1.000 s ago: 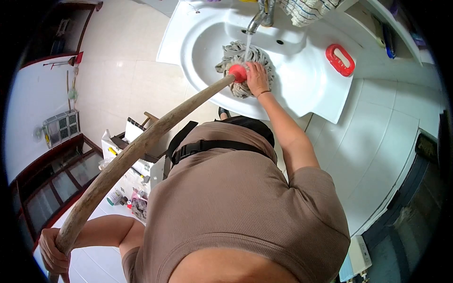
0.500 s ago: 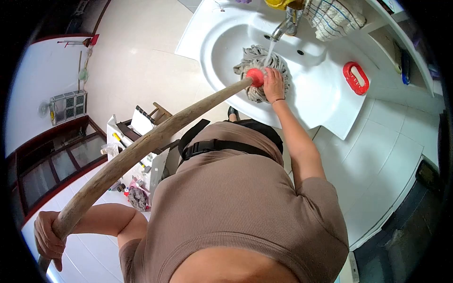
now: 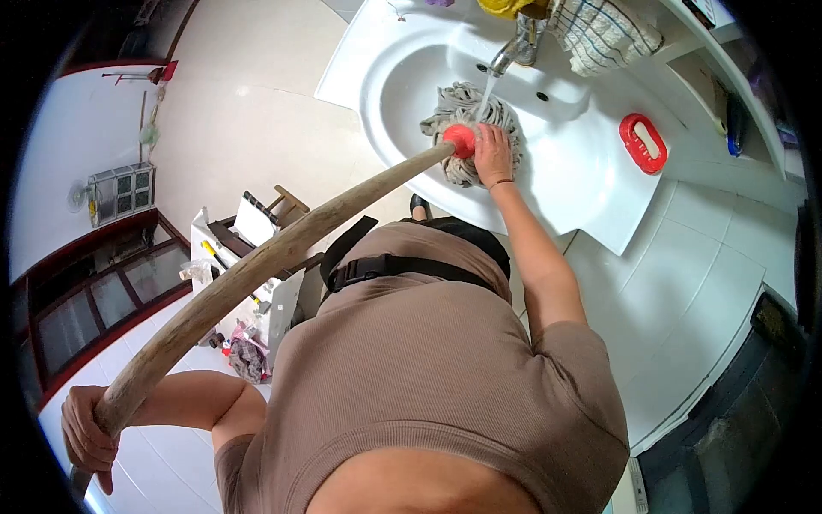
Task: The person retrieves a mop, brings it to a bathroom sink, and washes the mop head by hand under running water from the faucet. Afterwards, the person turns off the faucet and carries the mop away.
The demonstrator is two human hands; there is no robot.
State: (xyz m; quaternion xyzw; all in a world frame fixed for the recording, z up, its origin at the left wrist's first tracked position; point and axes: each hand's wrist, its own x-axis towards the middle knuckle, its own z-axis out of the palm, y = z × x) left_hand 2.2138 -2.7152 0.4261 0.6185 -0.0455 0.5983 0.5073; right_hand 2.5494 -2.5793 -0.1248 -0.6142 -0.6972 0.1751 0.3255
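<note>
A mop with a long wooden handle point(image 3: 282, 246) slants across the view from lower left up to the sink. My left hand point(image 3: 89, 435) is closed around the handle near its far end. The grey string mop head point(image 3: 458, 107) lies in the white sink basin point(image 3: 390, 94), under water running from the metal faucet point(image 3: 507, 56). Beside the red collar point(image 3: 459, 140), my right hand point(image 3: 492, 155) grips the wet strands, its fingers bent over them and their tips partly hidden.
A red soap dish point(image 3: 642, 144) with a pale bar sits on the right of the counter. A striped cloth point(image 3: 604, 36) and a yellow cloth point(image 3: 503, 7) hang by the faucet. To the left stands a cluttered white table point(image 3: 282, 317); a shelf point(image 3: 728, 77) borders the upper right.
The view has shifted very slightly. Both hands keep their hold on the mop, and water keeps running onto the strands.
</note>
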